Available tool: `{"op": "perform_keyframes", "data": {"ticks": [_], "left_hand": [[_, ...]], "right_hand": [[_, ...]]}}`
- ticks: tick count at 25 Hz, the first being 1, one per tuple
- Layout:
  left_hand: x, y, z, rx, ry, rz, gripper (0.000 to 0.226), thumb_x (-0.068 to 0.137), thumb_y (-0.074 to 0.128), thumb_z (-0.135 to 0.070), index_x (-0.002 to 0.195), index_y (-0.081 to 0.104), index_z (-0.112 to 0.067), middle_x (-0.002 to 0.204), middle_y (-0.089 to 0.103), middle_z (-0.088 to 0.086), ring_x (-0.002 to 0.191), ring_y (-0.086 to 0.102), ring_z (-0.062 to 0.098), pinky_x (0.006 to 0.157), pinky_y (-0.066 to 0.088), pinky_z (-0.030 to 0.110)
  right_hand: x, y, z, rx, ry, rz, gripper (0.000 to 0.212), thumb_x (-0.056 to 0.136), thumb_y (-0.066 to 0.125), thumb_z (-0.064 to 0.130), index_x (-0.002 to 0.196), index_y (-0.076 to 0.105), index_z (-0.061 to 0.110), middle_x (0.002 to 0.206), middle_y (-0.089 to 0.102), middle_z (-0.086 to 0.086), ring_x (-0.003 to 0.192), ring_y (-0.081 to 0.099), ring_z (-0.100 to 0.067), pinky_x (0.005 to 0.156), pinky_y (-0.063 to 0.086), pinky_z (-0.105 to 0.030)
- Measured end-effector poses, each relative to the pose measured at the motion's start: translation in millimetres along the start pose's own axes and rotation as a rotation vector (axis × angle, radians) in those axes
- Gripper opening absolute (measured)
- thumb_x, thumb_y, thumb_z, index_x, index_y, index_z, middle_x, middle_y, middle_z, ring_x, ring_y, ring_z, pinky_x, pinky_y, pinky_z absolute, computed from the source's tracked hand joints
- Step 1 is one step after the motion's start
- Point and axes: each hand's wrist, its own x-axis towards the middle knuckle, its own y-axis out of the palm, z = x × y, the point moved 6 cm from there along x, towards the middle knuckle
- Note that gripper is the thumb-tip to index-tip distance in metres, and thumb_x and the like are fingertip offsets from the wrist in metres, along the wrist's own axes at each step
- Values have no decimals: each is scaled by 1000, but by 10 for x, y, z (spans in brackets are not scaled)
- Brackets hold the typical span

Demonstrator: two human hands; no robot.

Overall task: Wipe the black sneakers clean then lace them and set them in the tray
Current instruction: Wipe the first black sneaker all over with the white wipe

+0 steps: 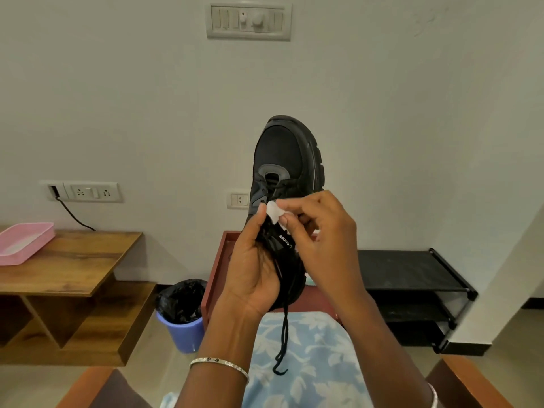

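Sneaker mid-wipe, toe up, lace hanging loose

Sneaker (pixel 282 154) is held up in the air in front of the person, above the lap. Long axis runs near vertical in the head view: toe up and away toward the wall, heel down into the palm, upper facing the camera.

- left hand (pixel 253 269): fingers curled round the heel and collar from the left side, thumb lying up along the eyelet row. It carries the shoe
- right hand (pixel 323 231): thumb and fingertips pinch a small white wipe (pixel 273 212), pressed on the tongue and lace area at mid-shoe, touching the left thumb tip
- so the uncleaned run lies up from the right-hand fingers, along the shoe's axis toward the toe. Right hand is the one on the work; left only steadies

Look of the shoe: all black, mesh toe box, grey patch at the base of the lacing, chunky ribbed sole edge showing on the right side, small white brand text on the tongue. Faint pale scuffs on the right of the toe box, hard to be sure. Lace (pixel 284 334) sits in the lower eyelets only, its loose end dangling past the heel over the floral cloth (pixel 309 363) on the lap.

Judgement: wiping step, early in the task. Lacing not done, only one shoe in view. Pink tray (pixel 17 245) sits on the wooden table (pixel 73 260), well apart to the left, so the left hand is the nearer one for the drop-off
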Motion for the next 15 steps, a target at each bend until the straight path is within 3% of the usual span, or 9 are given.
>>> {"op": "perform_keyframes", "data": {"ticks": [5,11,15], "left_hand": [[11,-175,-104,63,14,-102,45,90,61,-46,116,74,-10,130,65,19,122,61,31,106,47,44],[-45,-27,13,-35,32,-61,33,97,56,-30,103,78,-6,115,72,16,104,71,27,86,60,37],[-54,-72,-39,-22,39,-71,30,87,66,-29,102,78,-5,109,72,14,97,72,25,83,61,35]], "right_hand": [[-562,104,74,72,13,70,19,93,70,19,111,75,17,101,64,8,94,64,-8,80,55,-18],[-63,14,-2,-91,-37,-126,18,92,70,9,109,74,13,105,65,2,95,63,-9,79,55,-19],[-329,75,37,-53,-101,-22,18,93,66,6,107,75,12,105,67,1,98,63,-12,84,55,-24]]}}
